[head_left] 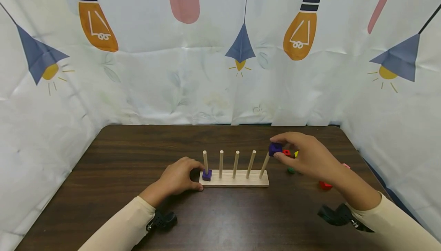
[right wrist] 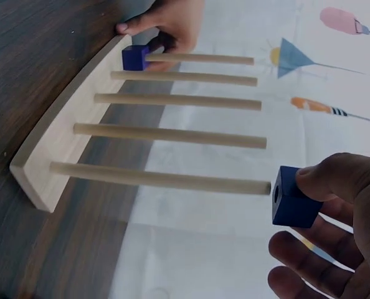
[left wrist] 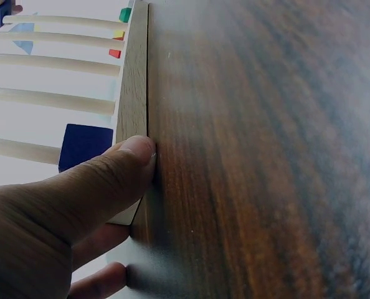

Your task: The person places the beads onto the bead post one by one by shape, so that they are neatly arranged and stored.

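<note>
Nearest, the cream sleeves [head_left: 118, 228] reach in over the dark wood-grain tabletop [head_left: 220, 216], which stretches unbroken from between the forearms up to the front edge of the wooden peg board [head_left: 234, 183]. The left hand [head_left: 180, 175] is clamped on the board's left end, thumb along the front edge, with a wide run of tabletop between it and the table's left edge. The board lies flat, its long axis left to right, roughly parallel to the table's far edge [head_left: 172, 125]; its five pegs point up. A seated purple cube [head_left: 206, 175] sits low around the leftmost peg. The right hand [head_left: 308, 153] pinches a held purple cube [head_left: 275, 149] at the top of the rightmost peg [head_left: 264, 165], hole facing the peg's tip (whether they touch, I cannot tell). Right of the board, room is tighter: a red block [head_left: 325, 185], a green block [head_left: 291, 170] and other small pieces lie near or partly behind the right hand. Beyond the far edge hangs a white curtain [head_left: 206, 86] printed with lamps and bulbs.
</note>
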